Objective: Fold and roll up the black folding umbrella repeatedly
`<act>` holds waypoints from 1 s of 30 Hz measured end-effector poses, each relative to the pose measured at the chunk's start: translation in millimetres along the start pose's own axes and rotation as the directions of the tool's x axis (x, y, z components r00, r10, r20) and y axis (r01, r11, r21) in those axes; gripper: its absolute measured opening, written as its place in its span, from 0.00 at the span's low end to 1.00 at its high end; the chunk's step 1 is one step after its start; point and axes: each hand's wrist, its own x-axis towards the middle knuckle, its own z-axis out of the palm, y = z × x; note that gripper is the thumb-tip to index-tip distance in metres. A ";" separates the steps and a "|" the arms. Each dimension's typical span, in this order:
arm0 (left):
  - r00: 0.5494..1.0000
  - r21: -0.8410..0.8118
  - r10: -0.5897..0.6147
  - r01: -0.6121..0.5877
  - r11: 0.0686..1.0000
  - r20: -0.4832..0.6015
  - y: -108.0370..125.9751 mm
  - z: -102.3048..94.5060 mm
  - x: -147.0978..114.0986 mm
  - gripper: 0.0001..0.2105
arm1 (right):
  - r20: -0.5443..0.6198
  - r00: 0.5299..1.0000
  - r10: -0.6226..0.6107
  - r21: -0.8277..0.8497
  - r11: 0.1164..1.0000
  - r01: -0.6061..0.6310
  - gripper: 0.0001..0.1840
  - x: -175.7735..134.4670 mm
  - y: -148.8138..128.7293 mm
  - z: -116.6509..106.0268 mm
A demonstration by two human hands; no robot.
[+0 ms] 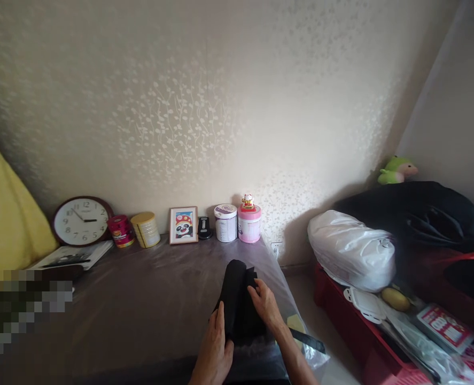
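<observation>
Both hands, left (215,347) and right (265,303), grip a black cloth (239,305) (folded) on the table (140,299).

Folded black cloth (237,299), upright, tabletop

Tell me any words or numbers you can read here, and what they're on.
Clock: numerals "1" to "12" round the dial; the brand under the 12 is too small to read.
Tins, red tin, gold tin: labels blurred.
Panda picture: no legible text.
Red packet: print blurred.
Black cloth in the left hand and right hand: no text.
</observation>
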 end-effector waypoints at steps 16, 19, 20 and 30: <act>0.997 0.104 -0.063 0.058 0.993 0.050 7.0 -13.4 1.2 0.35 | 0.121 0.992 -0.047 0.009 0.999 0.047 0.19 15.9 -50.8 46.8; 0.995 0.151 -0.076 0.067 0.986 0.056 6.1 -16.4 2.0 0.34 | 0.152 0.987 -0.053 -0.069 0.996 0.064 0.18 16.6 -55.2 50.0; 0.996 0.159 -0.077 0.067 0.985 0.055 4.7 -16.0 2.4 0.34 | 0.167 0.984 -0.056 -0.084 0.994 0.071 0.18 16.4 -56.7 50.1; 0.994 0.135 -0.107 0.106 0.985 -0.003 1.8 -7.6 0.5 0.36 | 0.335 0.929 -0.155 0.024 0.987 0.156 0.10 5.6 -62.9 44.6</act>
